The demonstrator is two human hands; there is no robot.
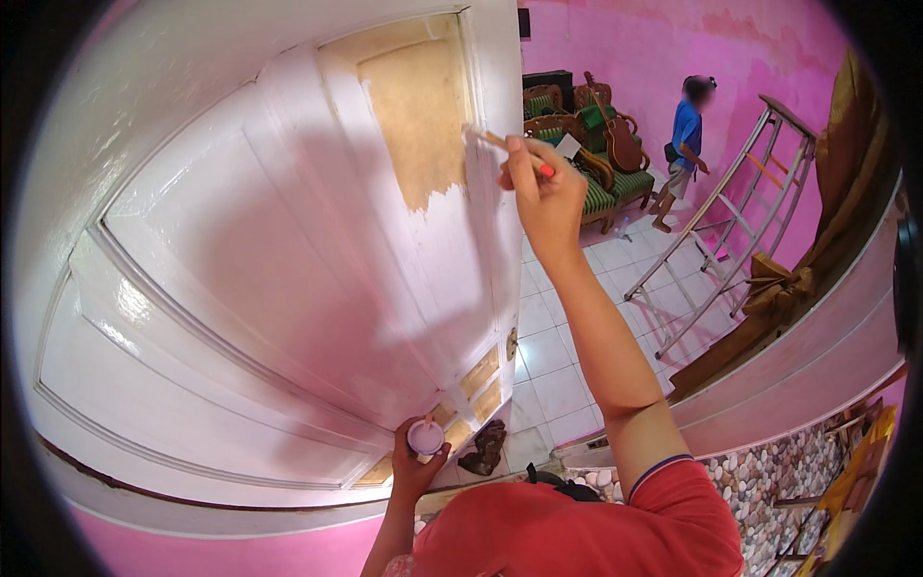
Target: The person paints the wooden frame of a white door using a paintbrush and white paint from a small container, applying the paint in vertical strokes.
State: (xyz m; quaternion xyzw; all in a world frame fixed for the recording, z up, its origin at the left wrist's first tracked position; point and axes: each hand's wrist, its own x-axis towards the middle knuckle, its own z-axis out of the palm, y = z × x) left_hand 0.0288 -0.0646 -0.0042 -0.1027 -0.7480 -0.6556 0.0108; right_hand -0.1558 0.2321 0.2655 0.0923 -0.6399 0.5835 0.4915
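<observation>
My right hand is raised and closed round a thin paintbrush with a red-tipped handle. Its bristle end is at the edge moulding of a tall door, by the upper panel. White paint covers most of the door, while a bare tan patch with a ragged lower edge shows in that panel. Low down, my left hand grips a small round cup of pale paint. More tan, unpainted panels lie near the door's lower edge, beside the cup.
Beyond the door edge, a metal stepladder stands on white floor tiles. A person in a blue shirt is near the pink wall. Carved chairs hold a guitar. A dark crumpled bag lies by the door's foot; a brown curtain hangs right.
</observation>
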